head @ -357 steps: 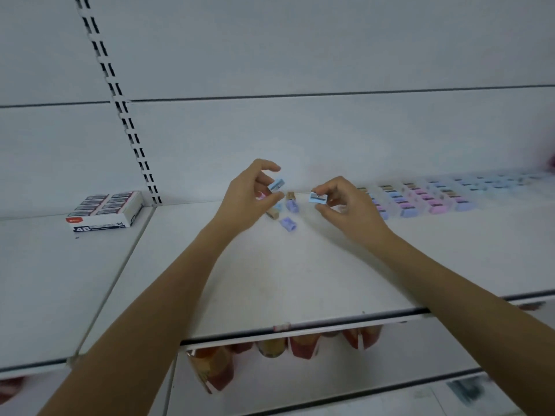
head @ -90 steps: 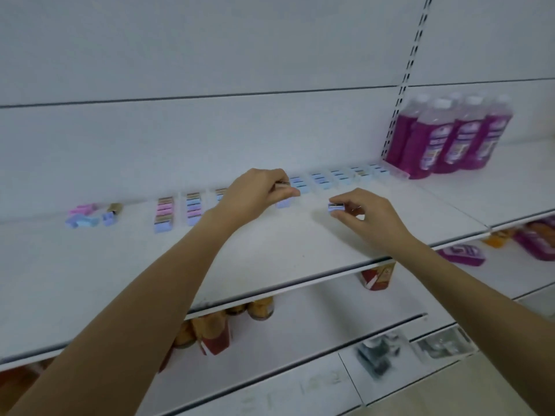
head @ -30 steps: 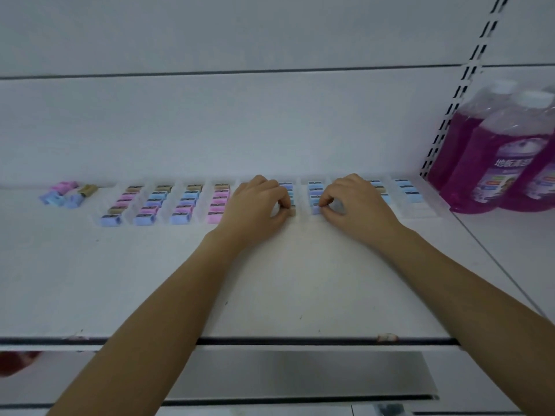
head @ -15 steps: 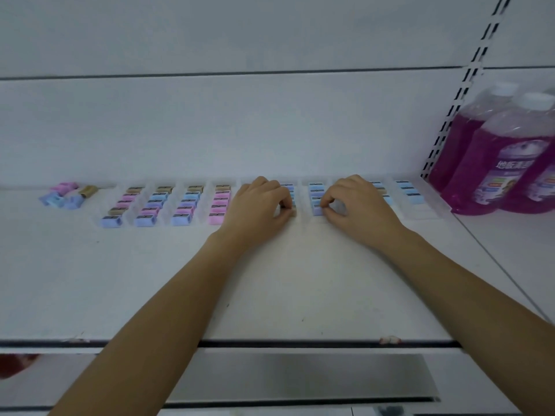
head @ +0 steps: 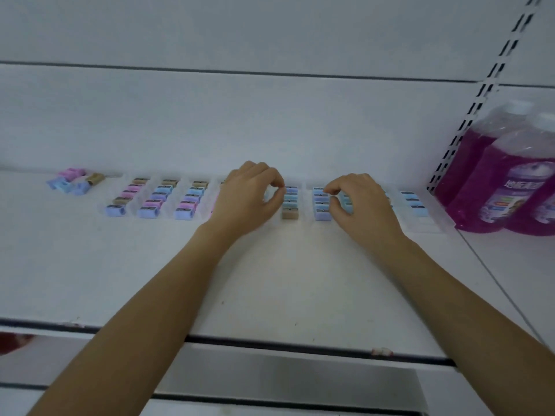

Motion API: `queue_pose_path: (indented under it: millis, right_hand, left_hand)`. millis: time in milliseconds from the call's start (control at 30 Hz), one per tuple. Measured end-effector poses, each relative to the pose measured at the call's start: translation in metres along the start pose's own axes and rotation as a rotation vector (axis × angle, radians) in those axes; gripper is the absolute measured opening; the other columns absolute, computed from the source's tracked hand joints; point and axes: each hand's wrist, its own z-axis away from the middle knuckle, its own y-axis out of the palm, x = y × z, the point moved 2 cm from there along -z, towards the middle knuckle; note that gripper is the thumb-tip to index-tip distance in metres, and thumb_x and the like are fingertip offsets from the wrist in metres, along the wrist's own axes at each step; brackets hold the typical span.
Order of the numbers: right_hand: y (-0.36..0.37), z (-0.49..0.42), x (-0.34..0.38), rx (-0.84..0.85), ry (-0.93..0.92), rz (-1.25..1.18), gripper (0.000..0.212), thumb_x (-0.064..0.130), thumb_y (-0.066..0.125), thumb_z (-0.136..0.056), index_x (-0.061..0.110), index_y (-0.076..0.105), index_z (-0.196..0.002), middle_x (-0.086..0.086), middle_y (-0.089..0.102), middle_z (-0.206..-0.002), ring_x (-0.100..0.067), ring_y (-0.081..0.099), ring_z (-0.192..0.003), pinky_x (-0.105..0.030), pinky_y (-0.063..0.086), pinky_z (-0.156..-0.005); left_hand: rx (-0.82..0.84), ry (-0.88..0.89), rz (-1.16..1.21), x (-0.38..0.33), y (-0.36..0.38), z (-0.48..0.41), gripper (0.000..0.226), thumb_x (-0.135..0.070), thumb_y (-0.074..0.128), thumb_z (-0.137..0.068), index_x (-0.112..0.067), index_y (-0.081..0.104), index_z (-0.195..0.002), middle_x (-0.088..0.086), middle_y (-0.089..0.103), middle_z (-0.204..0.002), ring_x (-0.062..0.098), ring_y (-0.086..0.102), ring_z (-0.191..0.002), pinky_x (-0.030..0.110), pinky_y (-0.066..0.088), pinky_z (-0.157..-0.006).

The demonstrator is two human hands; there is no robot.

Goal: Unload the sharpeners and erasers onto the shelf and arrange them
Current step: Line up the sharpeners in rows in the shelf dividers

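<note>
Head view, left hand curled empty, right hand grip unclear, five loose sharpeners far left

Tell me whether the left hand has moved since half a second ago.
Yes. The left hand has lifted off the brown sharpener at its row's front, now uncovered.

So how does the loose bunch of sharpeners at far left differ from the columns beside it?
The loose bunch lies jumbled, pieces facing different ways; the columns run in straight files front to back. The bunch sits by the back wall; the columns reach further forward on the shelf. The left hand and right hand are at the columns, neither at the bunch. Both are small pink, blue, lilac and tan sharpeners.
</note>
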Motion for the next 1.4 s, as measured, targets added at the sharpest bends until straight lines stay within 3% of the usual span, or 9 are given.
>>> queue_pose_path:
  millis: [200, 333, 400, 667, 867, 1033, 1333, 1400]
  right_hand:
    - [0.004, -0.01, 0.032, 0.133, -0.138, 0.057, 0.026, 0.021, 0.049, -0.081, 0.01, 0.065, -0.099, -0.003, 0.064, -0.096, -0.025, 0.053, -0.094, -0.023, 0.029, -0.08]
    - [0.02, -0.009, 0.08, 0.205, -0.267, 0.03, 0.027, 0.021, 0.054, -0.081, 0.01, 0.064, -0.103, -0.004, 0.065, -0.1, -0.026, 0.055, -0.093, -0.035, 0.041, -0.08]
    - [0.031, -0.011, 0.107, 0.238, -0.3, 0.038, 0.028, 0.025, 0.055, -0.084, 0.012, 0.063, -0.109, -0.002, 0.063, -0.105, -0.023, 0.054, -0.095, -0.033, 0.04, -0.082]
    - [0.096, -0.022, 0.234, 0.348, -0.309, 0.003, 0.035, 0.025, 0.053, -0.091, 0.016, 0.053, -0.125, 0.0, 0.055, -0.124, -0.019, 0.046, -0.114, -0.018, 0.027, -0.09]
    - [0.141, -0.039, 0.302, 0.427, -0.355, 0.065, 0.037, 0.031, 0.048, -0.093, 0.021, 0.049, -0.129, 0.003, 0.049, -0.132, -0.015, 0.043, -0.122, -0.024, 0.03, -0.1]
    - [0.166, -0.071, 0.319, 0.463, -0.321, 0.154, 0.037, 0.032, 0.048, -0.093, 0.022, 0.048, -0.129, 0.004, 0.047, -0.133, -0.014, 0.045, -0.119, -0.022, 0.03, -0.094]
    - [0.199, -0.13, 0.304, 0.559, -0.218, 0.161, 0.036, 0.032, 0.052, -0.089, 0.028, 0.049, -0.125, 0.003, 0.047, -0.125, -0.017, 0.053, -0.105, -0.032, 0.042, -0.089]
    - [0.208, -0.14, 0.303, 0.556, -0.176, 0.177, 0.037, 0.037, 0.051, -0.089, 0.029, 0.048, -0.125, 0.004, 0.047, -0.123, -0.016, 0.053, -0.105, -0.029, 0.04, -0.084]
  left_hand:
    - [-0.07, -0.036, -0.086, 0.03, -0.047, -0.003, 0.028, -0.026, 0.044, -0.088, -0.008, 0.064, -0.096, 0.007, 0.065, -0.093, 0.027, 0.057, -0.087, 0.033, 0.039, -0.074]
    - [-0.068, 0.0, -0.183, 0.068, -0.091, 0.009, 0.024, -0.02, 0.044, -0.092, -0.007, 0.062, -0.101, 0.01, 0.065, -0.096, 0.03, 0.057, -0.09, 0.038, 0.043, -0.075]
    - [-0.031, -0.026, -0.225, 0.091, -0.112, 0.02, 0.024, -0.019, 0.044, -0.094, -0.008, 0.061, -0.106, 0.01, 0.064, -0.1, 0.03, 0.056, -0.093, 0.038, 0.044, -0.077]
    - [0.038, -0.184, -0.289, 0.192, -0.225, 0.083, 0.028, -0.019, 0.039, -0.095, -0.018, 0.055, -0.119, 0.005, 0.055, -0.113, 0.026, 0.056, -0.099, 0.034, 0.04, -0.079]
    - [0.07, -0.275, -0.302, 0.252, -0.284, 0.112, 0.032, -0.014, 0.036, -0.096, -0.019, 0.051, -0.125, 0.005, 0.052, -0.122, 0.027, 0.054, -0.104, 0.037, 0.04, -0.082]
    - [0.185, -0.29, -0.254, 0.288, -0.279, 0.12, 0.037, -0.008, 0.037, -0.094, -0.019, 0.049, -0.127, 0.005, 0.047, -0.128, 0.026, 0.051, -0.106, 0.036, 0.039, -0.086]
    - [0.38, -0.258, -0.13, 0.329, -0.213, 0.106, 0.041, -0.004, 0.036, -0.094, -0.018, 0.049, -0.129, 0.004, 0.043, -0.132, 0.023, 0.051, -0.109, 0.037, 0.042, -0.093]
    - [0.426, -0.238, -0.081, 0.338, -0.198, 0.102, 0.041, -0.004, 0.037, -0.093, -0.018, 0.048, -0.131, 0.004, 0.043, -0.132, 0.021, 0.05, -0.113, 0.032, 0.04, -0.095]
